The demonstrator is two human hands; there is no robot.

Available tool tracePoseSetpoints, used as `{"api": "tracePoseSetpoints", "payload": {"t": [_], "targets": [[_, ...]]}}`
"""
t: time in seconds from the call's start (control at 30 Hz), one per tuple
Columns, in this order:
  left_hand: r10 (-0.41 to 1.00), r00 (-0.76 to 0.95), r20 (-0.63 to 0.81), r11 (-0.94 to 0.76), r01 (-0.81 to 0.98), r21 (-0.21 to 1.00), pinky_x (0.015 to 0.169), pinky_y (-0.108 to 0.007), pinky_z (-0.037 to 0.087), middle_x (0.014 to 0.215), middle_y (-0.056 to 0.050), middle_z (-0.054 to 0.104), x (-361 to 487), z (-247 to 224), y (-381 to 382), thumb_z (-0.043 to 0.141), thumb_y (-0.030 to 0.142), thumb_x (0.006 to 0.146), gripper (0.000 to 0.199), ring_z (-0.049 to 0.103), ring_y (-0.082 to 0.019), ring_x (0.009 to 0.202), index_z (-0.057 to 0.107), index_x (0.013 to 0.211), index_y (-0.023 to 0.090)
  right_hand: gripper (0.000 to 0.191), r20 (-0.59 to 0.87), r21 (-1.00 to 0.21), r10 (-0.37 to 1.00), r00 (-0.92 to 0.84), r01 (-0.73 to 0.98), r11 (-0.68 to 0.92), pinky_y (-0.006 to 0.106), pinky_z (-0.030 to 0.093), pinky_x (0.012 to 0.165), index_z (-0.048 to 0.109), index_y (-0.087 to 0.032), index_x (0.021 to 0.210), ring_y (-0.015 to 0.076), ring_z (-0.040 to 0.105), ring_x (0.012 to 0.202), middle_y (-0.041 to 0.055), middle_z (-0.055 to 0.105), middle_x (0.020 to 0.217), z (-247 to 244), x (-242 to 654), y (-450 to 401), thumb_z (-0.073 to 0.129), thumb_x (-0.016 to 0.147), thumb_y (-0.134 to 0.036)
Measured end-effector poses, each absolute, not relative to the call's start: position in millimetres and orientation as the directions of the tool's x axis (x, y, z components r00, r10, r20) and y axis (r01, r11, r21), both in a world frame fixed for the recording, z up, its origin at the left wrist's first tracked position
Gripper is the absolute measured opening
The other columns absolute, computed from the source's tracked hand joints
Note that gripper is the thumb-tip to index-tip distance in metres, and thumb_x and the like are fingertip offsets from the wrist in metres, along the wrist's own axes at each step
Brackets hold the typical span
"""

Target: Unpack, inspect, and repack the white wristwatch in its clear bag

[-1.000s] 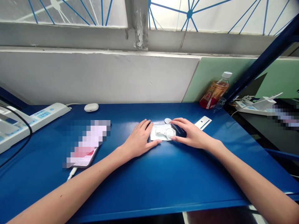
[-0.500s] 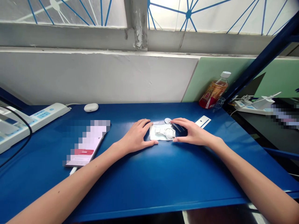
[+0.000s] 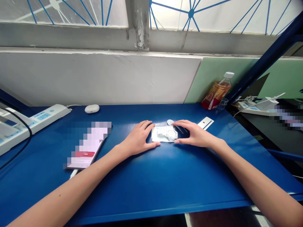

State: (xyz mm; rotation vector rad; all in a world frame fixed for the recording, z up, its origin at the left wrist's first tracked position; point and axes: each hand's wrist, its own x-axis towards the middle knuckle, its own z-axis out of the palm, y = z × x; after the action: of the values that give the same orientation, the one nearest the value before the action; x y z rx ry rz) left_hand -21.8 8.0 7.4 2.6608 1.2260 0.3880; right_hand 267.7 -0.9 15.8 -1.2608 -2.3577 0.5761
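Note:
A small clear packet [image 3: 156, 136] lies flat on the blue table, with a coiled white cable [image 3: 171, 135] and a white plug-like piece on or inside it. My left hand [image 3: 138, 138] rests around its left end, thumb at the near corner and fingers at the far corner, spread apart. My right hand [image 3: 197, 134] is at the right end, its thumb by the near corner and its fingers by the far one, with a gap between. Just beyond the packet, near my right fingertips, sits a small round whitish disc [image 3: 169, 122].
A phone [image 3: 94, 142] with a cable lies left of my left forearm. A white power strip [image 3: 42, 118] and a white earbud case [image 3: 92, 109] are at the back left. Behind my right hand are a white card-like piece [image 3: 206, 123] and a drink bottle [image 3: 216, 94].

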Motion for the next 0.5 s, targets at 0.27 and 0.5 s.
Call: {"api": "tracePoseSetpoints", "payload": {"t": [0.27, 0.5], "targets": [[0.759, 0.627, 0.175, -0.649, 0.709, 0.276, 0.113, -0.052, 0.034, 0.150, -0.020, 0.043, -22.0, 6.9, 7.4, 0.060, 0.064, 0.085, 0.078, 0.037, -0.036, 0.140, 0.045, 0.142, 0.012, 0.075, 0.150, -0.517, 0.846, -0.512, 0.688, 0.508, 0.053, 0.045, 0.107, 0.054, -0.022, 0.140, 0.0356, 0.053, 0.130, 0.0153, 0.056, 0.140, 15.5, 267.6, -1.7, 0.074, 0.075, -0.056], [0.660, 0.702, 0.268, -0.749, 0.585, 0.313, 0.111, -0.043, 0.040, 0.142, -0.014, 0.053, -22.6, 7.9, 5.5, 0.058, 0.046, 0.094, 0.055, 0.048, -0.029, 0.133, 0.049, 0.140, 0.016, 0.068, 0.153, -0.456, 0.830, -0.536, 0.707, 0.541, 0.051, 0.044, 0.109, 0.052, -0.020, 0.142, 0.0357, 0.051, 0.132, 0.0171, 0.053, 0.143, 16.8, 267.4, -3.9, 0.064, 0.085, -0.056]]}}
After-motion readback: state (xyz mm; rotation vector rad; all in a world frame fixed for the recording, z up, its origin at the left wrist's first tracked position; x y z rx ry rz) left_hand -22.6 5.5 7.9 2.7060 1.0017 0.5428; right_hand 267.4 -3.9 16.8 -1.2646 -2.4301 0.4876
